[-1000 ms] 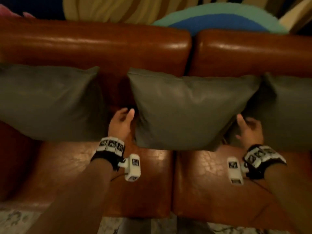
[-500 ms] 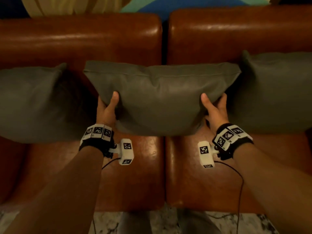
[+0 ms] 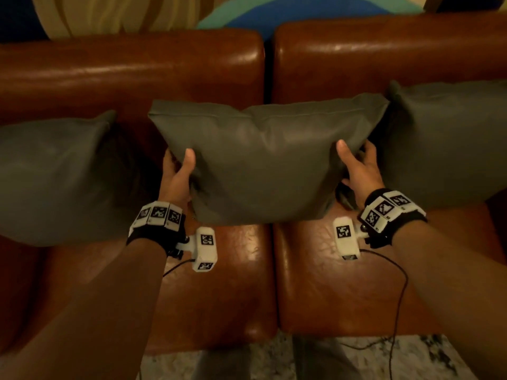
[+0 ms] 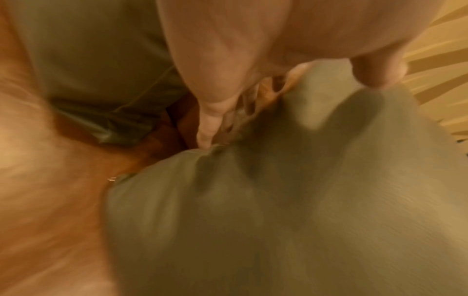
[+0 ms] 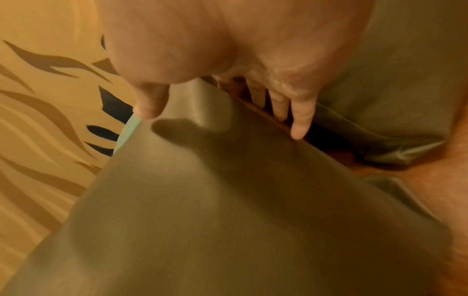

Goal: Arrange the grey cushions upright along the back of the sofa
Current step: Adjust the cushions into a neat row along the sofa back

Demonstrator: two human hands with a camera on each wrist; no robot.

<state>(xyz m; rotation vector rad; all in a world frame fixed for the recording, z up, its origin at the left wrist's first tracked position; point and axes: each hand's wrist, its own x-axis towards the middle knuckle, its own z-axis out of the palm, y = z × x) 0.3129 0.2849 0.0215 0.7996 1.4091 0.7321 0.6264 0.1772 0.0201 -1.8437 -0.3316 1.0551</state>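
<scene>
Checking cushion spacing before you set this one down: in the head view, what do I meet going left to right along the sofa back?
Left grey cushion → left hand → middle grey cushion, held at both sides → right hand → right grey cushion.

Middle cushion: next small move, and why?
Probably ease the middle cushion back against the sofa backrest and set it down. Both hands, left hand and right hand, grip its sides; it looks raised off the seat, between the left cushion and right cushion.
</scene>
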